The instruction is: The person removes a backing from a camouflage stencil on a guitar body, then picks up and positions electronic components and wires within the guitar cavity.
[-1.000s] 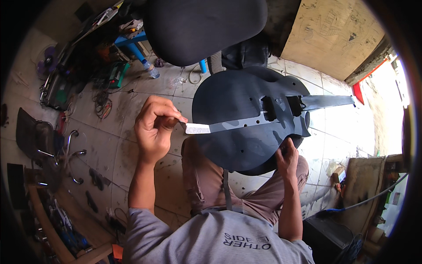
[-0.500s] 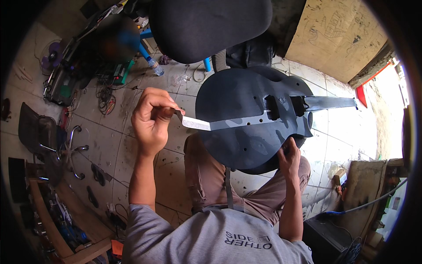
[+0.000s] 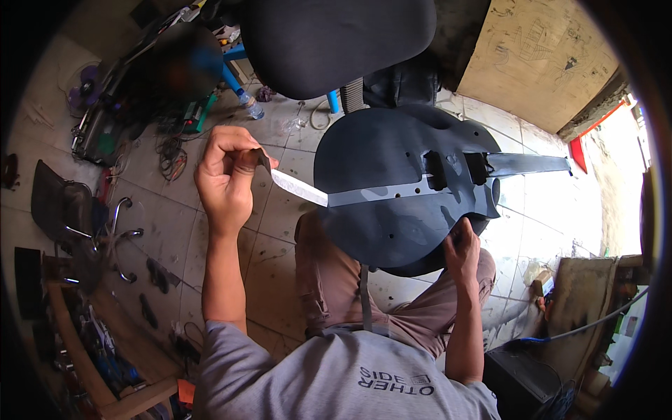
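Note:
A matte black electric guitar body (image 3: 385,161) rests across my lap, its neck (image 3: 532,164) pointing right. A pale strip of tape (image 3: 301,187) runs along the body's middle, and its left end hangs free off the body's edge. My left hand (image 3: 227,178) pinches that free end between thumb and fingers, held out left of the guitar. My right hand (image 3: 463,248) grips the body's near lower edge, by the pickup cavities.
A black chair back (image 3: 336,42) stands just beyond the guitar. On the tiled floor lie a plastic bottle (image 3: 250,105), cables and tools at the upper left, and a tipped office chair (image 3: 70,210) at the left. A wooden board (image 3: 539,63) leans at the upper right.
My left hand has drawn the tape's end further left, away from the guitar, so more of the strip hangs free. My right hand stays on the body's lower edge.

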A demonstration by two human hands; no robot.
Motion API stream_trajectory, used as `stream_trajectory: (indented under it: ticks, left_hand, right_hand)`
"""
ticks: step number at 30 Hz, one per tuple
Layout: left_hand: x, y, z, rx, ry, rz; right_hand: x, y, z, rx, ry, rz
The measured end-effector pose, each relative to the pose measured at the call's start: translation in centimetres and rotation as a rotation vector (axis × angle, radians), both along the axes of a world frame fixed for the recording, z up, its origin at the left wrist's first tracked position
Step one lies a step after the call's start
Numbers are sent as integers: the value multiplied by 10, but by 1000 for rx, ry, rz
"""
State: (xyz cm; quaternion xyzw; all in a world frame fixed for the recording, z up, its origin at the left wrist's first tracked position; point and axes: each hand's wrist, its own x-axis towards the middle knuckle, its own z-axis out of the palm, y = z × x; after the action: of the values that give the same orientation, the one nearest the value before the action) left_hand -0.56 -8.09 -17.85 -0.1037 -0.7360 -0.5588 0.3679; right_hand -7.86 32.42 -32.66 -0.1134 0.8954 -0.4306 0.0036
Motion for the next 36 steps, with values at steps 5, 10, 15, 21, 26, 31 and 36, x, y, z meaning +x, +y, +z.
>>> stream_trajectory:
  ticks: [5,10,15,21,26,31,36]
  left_hand:
    - [12,-19,39,116,135,30]
    - [14,-22,48,68,-100,-46]
    - [11,-9,7,0,-427,138]
    - [12,1,-45,-20,-673,255]
    - [22,-9,-87,51,-662,237]
    - [21,0,-105,60,-732,285]
    - [-1,27,-97,-63,-722,377]
  right_hand:
    - [2,3,2,-2,7,22]
    - [1,8,-6,-94,-6,35]
    - [6,17,-3,-457,-295,-25]
    - [2,28,-5,-573,-257,33]
    - [6,26,44,-639,-267,-63]
    - [-9,38,71,-416,-169,37]
    - [-43,15,89,94,-66,104]
